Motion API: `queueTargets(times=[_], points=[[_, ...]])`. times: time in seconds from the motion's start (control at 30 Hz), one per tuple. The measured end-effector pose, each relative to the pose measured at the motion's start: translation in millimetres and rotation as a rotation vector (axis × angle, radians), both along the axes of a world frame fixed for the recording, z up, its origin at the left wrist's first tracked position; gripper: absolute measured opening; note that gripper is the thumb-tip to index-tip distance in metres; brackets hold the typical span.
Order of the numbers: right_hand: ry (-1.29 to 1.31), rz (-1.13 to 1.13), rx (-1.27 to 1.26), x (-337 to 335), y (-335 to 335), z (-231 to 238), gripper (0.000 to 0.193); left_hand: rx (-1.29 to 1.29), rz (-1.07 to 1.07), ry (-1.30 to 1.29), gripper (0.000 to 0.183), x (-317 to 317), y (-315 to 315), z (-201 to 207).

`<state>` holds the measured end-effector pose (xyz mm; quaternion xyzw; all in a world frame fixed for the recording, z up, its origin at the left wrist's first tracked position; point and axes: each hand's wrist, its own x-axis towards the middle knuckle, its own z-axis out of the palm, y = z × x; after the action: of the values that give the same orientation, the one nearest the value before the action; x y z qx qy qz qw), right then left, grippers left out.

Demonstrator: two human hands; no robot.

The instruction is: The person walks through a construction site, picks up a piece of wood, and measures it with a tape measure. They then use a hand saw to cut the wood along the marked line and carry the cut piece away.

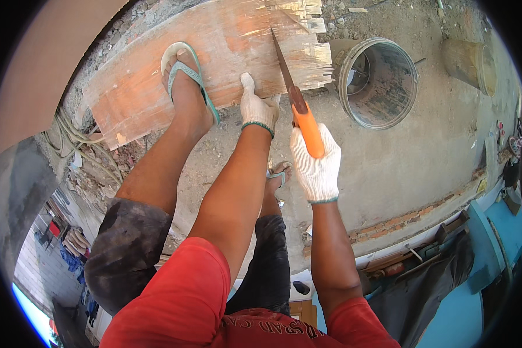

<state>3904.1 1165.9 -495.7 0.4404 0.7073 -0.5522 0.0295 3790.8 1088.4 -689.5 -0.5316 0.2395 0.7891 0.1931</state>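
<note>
A worn plywood board stretches across the top of the view, its right end ragged and splintered. My left hand, in a white knit glove, grips the board's near edge with the thumb on top. In my right hand, also gloved, is a hand saw with an orange handle. Its narrow dark blade points up and slightly left, over the board near the splintered end. My left foot, in a green-strapped flip-flop, presses on top of the board. The underside of the board and the fingers beneath it are hidden.
Right of the board lies a round bucket with its mouth toward me, and a second bucket is farther right. Coiled hose and rubble are at the left. A brick edging runs along the lower right, near blue panels.
</note>
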Motion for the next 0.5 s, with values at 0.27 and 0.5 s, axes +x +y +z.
queueTargets(times=[0.27,0.5], points=[[-0.234,0.162,0.116,92.7,-27.2,63.4,0.019,-0.170,0.013,0.072,0.068,-6.6,-14.2,21.5],[-0.181,0.111,0.023,50.0,-15.0,39.0,0.019,-0.109,0.026,0.009,0.067,-2.5,-13.9,7.9]])
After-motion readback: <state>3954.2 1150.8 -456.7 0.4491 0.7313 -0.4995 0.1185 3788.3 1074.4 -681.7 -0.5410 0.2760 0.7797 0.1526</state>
